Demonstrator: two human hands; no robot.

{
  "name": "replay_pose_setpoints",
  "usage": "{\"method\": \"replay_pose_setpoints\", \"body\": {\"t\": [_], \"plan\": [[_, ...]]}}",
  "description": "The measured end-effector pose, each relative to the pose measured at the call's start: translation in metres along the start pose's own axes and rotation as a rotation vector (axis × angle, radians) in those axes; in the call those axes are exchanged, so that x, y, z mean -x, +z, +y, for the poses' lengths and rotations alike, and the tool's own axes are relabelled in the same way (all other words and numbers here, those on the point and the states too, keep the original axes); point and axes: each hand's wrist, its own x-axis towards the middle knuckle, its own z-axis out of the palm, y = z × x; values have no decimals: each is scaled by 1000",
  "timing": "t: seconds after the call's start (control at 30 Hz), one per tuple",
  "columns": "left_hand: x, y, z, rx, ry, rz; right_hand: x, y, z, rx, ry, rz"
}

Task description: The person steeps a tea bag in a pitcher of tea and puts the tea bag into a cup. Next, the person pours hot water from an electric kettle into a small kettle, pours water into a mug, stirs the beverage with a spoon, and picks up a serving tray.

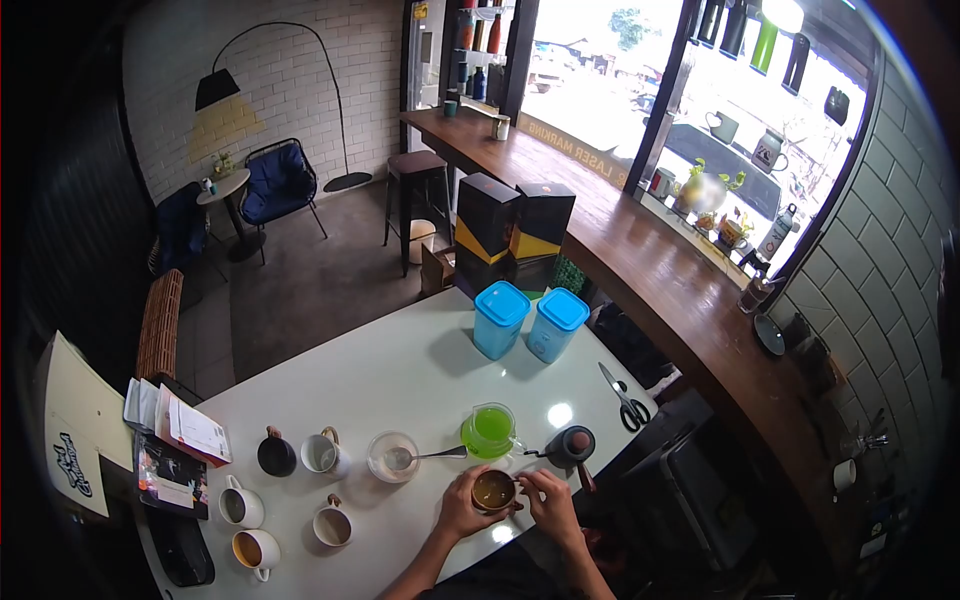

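Observation:
A cup [493, 490] with brown liquid in it is near the table's front edge. My left hand [462, 507] is wrapped round its left side. At the cup's right rim, my right hand [548, 500] has its fingers pinched together; what they hold, if anything, is too small to make out. Just behind the cup stands a glass jug [489, 430] of green liquid. To the right of the jug is a dark pot [571, 445] with a handle. A clear bowl [393, 458] with a spoon [440, 453] lies to the left.
Several mugs, among them a black mug [276, 455] and a white mug [257, 552], stand on the left of the white table [300, 395]. Two blue-lidded containers [502, 320] and black boxes [487, 225] are at the back. Scissors [626, 400] lie on the right.

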Motion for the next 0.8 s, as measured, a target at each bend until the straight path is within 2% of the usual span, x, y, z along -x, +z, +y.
{"method": "replay_pose_setpoints", "body": {"t": [0.13,0.33,0.63,0.8], "plan": [[-1,-1,1,-5,13,-6,-1,9,-2,-27,-39,-10],[1,-3,1,30,-32,-40,5,4,-4,7,-9,-145],[-1,-1,2,12,-15,-17,3,7,-4,-5,-15,38],[0,-1,0,7,-20,-28,4,6,-8,-29,13,-112]]}}
